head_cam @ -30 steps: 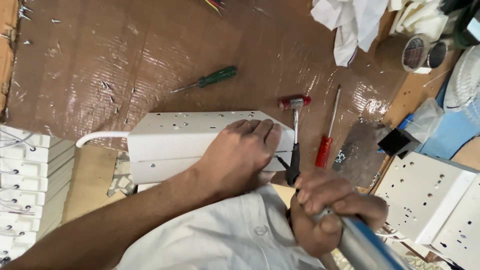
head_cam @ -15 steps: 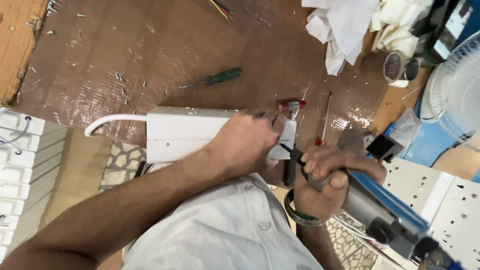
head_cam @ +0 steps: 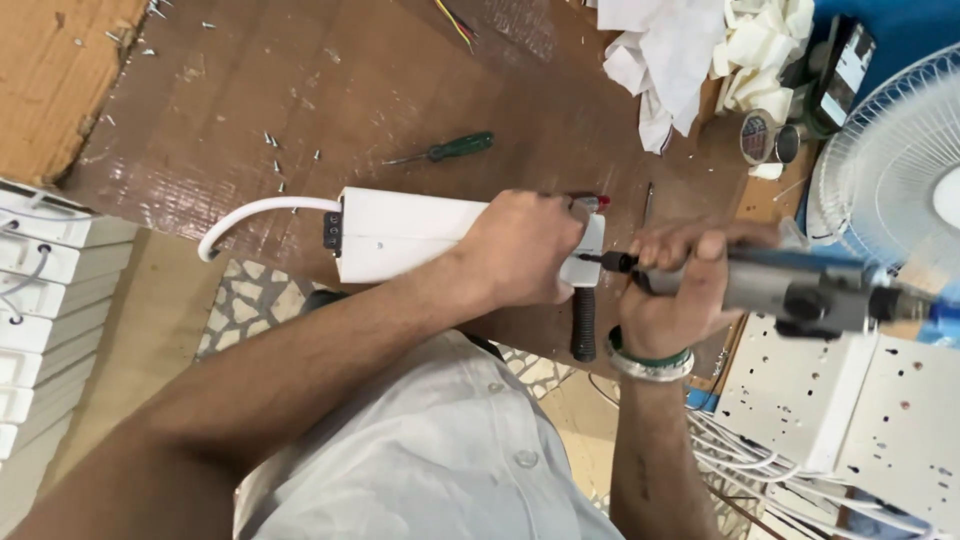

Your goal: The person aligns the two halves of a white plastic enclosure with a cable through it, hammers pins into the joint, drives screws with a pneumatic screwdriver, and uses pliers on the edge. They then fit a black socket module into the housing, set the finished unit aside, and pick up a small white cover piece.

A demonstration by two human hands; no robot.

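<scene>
My left hand [head_cam: 522, 248] grips the right end of a long white power strip box [head_cam: 400, 235] that lies on the brown table, its white cable [head_cam: 250, 215] curling off to the left. My right hand [head_cam: 672, 290] is closed around a grey and blue power screwdriver [head_cam: 800, 290] held level. Its dark bit [head_cam: 600, 261] touches the box's right end, just beside my left fingers. A black-handled tool [head_cam: 584, 322] lies under that end of the box.
A green-handled screwdriver [head_cam: 445, 150] and loose screws [head_cam: 275, 160] lie farther back on the table. White rags [head_cam: 665, 60] and tape rolls [head_cam: 768, 138] sit at the back right beside a white fan [head_cam: 900, 170]. White boxes are stacked left [head_cam: 40, 300] and right [head_cam: 860, 400].
My right hand has raised the power screwdriver from low at my lap to level, with its bit now against the box's end. My left hand has shifted to the box's right end.
</scene>
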